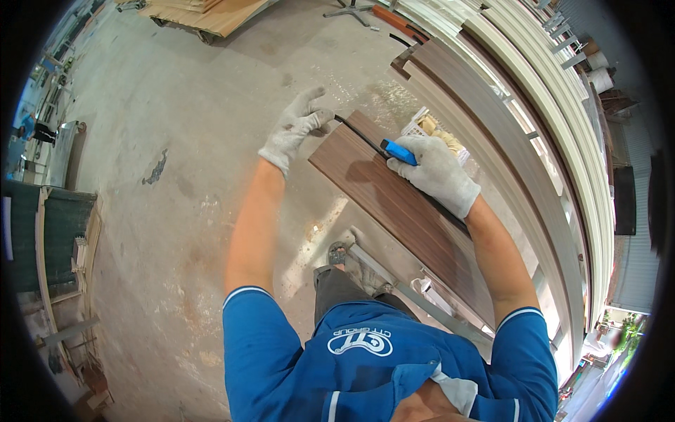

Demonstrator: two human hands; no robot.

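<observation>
A long brown wood-grain panel [411, 211] lies slantwise in front of me, with a thin black strip [362, 135] running along its far edge. My left hand [294, 132], in a pale work glove, is past the panel's far-left corner and pinches the end of that strip, one finger raised. In my gloved right hand [441, 176], above the panel's far edge, is a blue hand tool [401, 152] with a dark end, close against the strip. The glove covers the rest of the tool, so its exact kind is unclear.
Long brown and cream profiles [492, 105] lie side by side on the right. A white basket [422, 123] with yellowish pieces stands beyond the panel. A metal support bar [408, 288] runs below the panel near my feet. Far left, a cart [218, 17] carries flat boards.
</observation>
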